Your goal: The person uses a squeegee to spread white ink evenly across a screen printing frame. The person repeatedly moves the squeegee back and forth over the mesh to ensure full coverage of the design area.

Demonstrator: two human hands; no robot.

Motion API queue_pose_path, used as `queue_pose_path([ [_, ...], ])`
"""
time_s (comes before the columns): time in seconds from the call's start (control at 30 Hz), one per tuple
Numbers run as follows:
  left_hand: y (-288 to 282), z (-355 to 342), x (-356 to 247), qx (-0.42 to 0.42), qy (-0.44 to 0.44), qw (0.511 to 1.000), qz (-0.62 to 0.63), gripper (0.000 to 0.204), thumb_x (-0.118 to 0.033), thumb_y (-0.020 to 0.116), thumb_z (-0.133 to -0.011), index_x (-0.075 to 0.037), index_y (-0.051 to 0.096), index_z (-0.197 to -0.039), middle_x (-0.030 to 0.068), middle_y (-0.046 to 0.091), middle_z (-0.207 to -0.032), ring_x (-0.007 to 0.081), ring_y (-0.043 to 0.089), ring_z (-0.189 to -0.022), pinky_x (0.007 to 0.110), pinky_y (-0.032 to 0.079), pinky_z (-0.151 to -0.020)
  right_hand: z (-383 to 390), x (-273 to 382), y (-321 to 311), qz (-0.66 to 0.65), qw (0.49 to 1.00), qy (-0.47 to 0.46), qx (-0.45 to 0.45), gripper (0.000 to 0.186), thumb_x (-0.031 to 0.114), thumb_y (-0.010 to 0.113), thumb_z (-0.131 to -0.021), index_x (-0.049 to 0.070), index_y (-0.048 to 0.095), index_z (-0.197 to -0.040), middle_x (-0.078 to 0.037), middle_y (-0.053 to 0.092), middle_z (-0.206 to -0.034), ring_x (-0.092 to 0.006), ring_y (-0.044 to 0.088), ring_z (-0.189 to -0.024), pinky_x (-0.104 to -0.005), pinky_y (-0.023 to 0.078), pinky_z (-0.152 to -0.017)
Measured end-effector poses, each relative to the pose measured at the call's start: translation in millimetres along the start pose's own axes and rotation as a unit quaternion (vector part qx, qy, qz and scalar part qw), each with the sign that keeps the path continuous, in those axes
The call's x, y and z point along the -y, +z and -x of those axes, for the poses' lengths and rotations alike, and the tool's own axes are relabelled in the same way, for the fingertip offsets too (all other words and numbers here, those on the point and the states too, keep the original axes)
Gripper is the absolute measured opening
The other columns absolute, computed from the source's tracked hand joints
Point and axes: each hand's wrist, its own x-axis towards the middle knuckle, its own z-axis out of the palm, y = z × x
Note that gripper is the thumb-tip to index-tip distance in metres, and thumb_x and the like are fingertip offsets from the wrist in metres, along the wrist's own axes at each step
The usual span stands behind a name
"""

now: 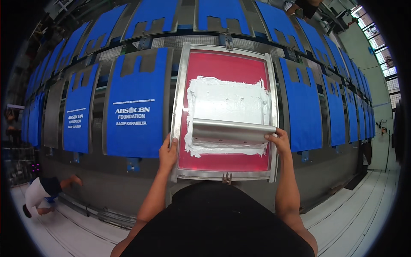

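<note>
In front of me lies a screen printing frame with metal sides and a red mesh. Thick white ink covers the middle of the mesh, ridged at its borders. Across the ink rests a wide metal squeegee. My right hand grips the squeegee's right end, thumb and fingers closed around it. At the frame's left side, my left hand holds the metal edge, its thumb along the rail and its other fingers partly hidden.
Blue bags lie flat on boards in long curved rows; two at left carry white print. Plain blue bags continue at right. Metal brackets sit along the table's near edge. A person bends low at far left; another stands at the top right.
</note>
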Motion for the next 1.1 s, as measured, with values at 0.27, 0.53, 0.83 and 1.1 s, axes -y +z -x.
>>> queue_pose_path([
  [0.27, -11, 9, -30, -0.014, -0.057, 0.998, -0.014, 0.049, -0.028, 0.055, -0.099, 0.005, 0.050, -0.134, 0.0180, 0.063, -0.122, 0.0196, 0.059, -0.111, 0.029, 0.044, -0.096, -21, -1, -5, 0.036, 0.998, -0.029, 0.043, 0.032, 0.015, 0.079, -0.070, -0.003, 0.072, -0.096, -0.006, 0.065, -0.079, -0.0145, 0.061, -0.079, -0.0299, 0.048, -0.075],
  [0.53, 10, -4, 0, -0.024, -0.077, 0.997, -0.008, 0.054, -0.035, 0.057, -0.097, 0.001, 0.050, -0.136, 0.0215, 0.060, -0.127, 0.0260, 0.057, -0.117, 0.033, 0.043, -0.099, -51, -25, -9, 0.074, 0.997, -0.007, 0.026, 0.041, 0.022, 0.081, -0.069, -0.002, 0.071, -0.101, -0.008, 0.068, -0.089, -0.0160, 0.062, -0.082, -0.0299, 0.049, -0.077],
  [0.83, 21, -4, 13, -0.028, -0.069, 0.997, 0.025, 0.052, -0.037, 0.056, -0.098, 0.000, 0.052, -0.135, 0.0133, 0.065, -0.117, 0.0169, 0.060, -0.103, 0.030, 0.046, -0.090, -48, -51, -6, 0.011, 0.999, -0.022, 0.043, 0.038, 0.019, 0.082, -0.071, -0.001, 0.072, -0.101, -0.005, 0.066, -0.085, -0.0136, 0.060, -0.083, -0.0269, 0.045, -0.081],
  [1.1, 22, -1, 3, -0.023, -0.101, 0.994, 0.033, 0.053, -0.038, 0.055, -0.098, 0.000, 0.051, -0.136, 0.0153, 0.063, -0.123, 0.0195, 0.060, -0.108, 0.031, 0.045, -0.093, -48, -44, -12, 0.025, 0.998, -0.015, 0.062, 0.037, 0.016, 0.080, -0.071, -0.002, 0.071, -0.102, -0.004, 0.066, -0.086, -0.0140, 0.061, -0.083, -0.0281, 0.046, -0.081],
])
